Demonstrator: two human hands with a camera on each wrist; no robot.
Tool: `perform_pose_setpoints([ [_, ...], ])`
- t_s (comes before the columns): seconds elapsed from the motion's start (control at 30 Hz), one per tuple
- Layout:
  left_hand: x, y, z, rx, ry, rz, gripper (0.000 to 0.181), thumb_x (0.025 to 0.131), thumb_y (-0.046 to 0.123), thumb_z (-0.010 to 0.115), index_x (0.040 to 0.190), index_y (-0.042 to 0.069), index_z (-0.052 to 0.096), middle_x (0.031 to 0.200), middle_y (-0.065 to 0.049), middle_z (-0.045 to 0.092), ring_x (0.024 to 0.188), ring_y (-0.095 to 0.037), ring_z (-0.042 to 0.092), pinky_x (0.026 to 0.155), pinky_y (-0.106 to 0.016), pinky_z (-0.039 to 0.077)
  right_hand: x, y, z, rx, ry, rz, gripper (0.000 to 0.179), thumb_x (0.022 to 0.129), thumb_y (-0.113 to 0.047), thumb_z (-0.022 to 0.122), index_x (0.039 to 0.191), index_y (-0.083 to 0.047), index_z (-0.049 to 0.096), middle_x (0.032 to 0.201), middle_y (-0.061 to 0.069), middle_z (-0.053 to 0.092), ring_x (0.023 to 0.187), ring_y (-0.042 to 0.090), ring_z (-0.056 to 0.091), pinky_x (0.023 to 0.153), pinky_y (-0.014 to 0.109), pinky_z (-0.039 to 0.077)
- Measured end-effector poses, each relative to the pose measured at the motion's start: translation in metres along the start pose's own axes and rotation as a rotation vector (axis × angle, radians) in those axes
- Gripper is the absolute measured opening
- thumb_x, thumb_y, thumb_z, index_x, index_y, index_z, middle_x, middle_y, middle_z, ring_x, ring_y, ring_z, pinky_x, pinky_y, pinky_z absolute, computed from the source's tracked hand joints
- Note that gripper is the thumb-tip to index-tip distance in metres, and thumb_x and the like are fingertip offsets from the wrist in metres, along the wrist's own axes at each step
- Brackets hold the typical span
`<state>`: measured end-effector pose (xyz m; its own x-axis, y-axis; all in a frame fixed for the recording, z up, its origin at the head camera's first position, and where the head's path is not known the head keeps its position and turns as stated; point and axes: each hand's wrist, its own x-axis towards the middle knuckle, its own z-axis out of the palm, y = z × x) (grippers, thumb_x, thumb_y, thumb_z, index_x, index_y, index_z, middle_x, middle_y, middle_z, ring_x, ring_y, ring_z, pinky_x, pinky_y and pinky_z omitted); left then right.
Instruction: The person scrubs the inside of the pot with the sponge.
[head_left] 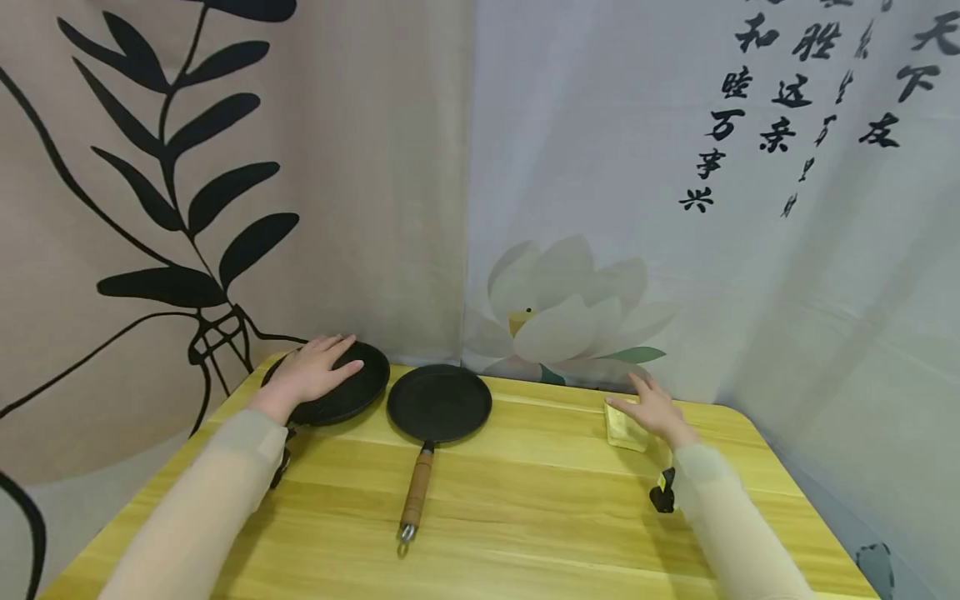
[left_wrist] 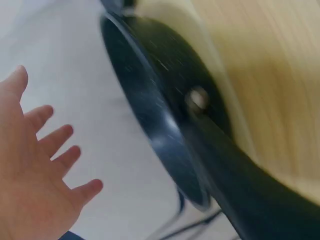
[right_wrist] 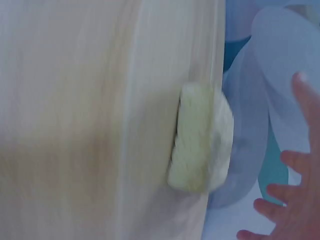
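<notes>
Left hand (head_left: 311, 372) splayed, gripping nothing, above the round black pan (head_left: 369, 383); right hand (head_left: 651, 410) spread too, holding nothing, over the pale yellow block (head_left: 624, 432) by the wood-grain counter's (head_left: 540, 483) back edge. Best straddle the block squarely before pinching.

Printed in black Chinese brush characters on the pale cloth (head_left: 750, 292) behind the surface (head_left: 540, 483), above the right part of its far edge and its far right corner. Reads 和睦万事兴 down the leftmost column (head_left: 726, 124), under a character cut off at the top. Reads 胜远亲 down the second column (head_left: 792, 92), likewise under a cut-off character. Squeezed too thin to read in the third column (head_left: 827, 129). Reads, farthest right, 天 (head_left: 937, 35), 下 (head_left: 917, 82) and 友 (head_left: 879, 132), slanting down leftward.
</notes>
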<state>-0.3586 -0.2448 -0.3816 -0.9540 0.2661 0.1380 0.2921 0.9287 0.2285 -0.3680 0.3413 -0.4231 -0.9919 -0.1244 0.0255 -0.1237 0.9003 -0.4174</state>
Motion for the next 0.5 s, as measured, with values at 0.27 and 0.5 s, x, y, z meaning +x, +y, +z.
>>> perform_pose_setpoints([
  [0.27, -0.016, 0.051, 0.012, -0.023, -0.001, 0.123, 0.067, 0.098, 0.053, 0.048, 0.147, 0.007, 0.042, 0.143, -0.023, 0.045, 0.13, -0.044, 0.04, 0.101, -0.06, 0.035, -0.017, -0.002, 0.018, 0.129, 0.055, 0.018, 0.083, 0.095, -0.046, 0.058, 0.149, 0.007, 0.026, 0.148, 0.038, 0.021, 0.133, 0.056, 0.022, 0.102, 0.067, 0.026],
  [0.5, -0.037, 0.088, 0.028, -0.027, -0.092, 0.168, 0.063, 0.095, 0.053, 0.054, 0.144, 0.015, 0.049, 0.126, -0.014, 0.06, 0.11, -0.031, 0.059, 0.086, -0.051, 0.048, -0.019, -0.004, 0.027, 0.174, 0.109, 0.042, 0.083, 0.092, -0.046, 0.062, 0.147, 0.007, 0.03, 0.146, 0.037, 0.028, 0.132, 0.054, 0.028, 0.101, 0.065, 0.03],
])
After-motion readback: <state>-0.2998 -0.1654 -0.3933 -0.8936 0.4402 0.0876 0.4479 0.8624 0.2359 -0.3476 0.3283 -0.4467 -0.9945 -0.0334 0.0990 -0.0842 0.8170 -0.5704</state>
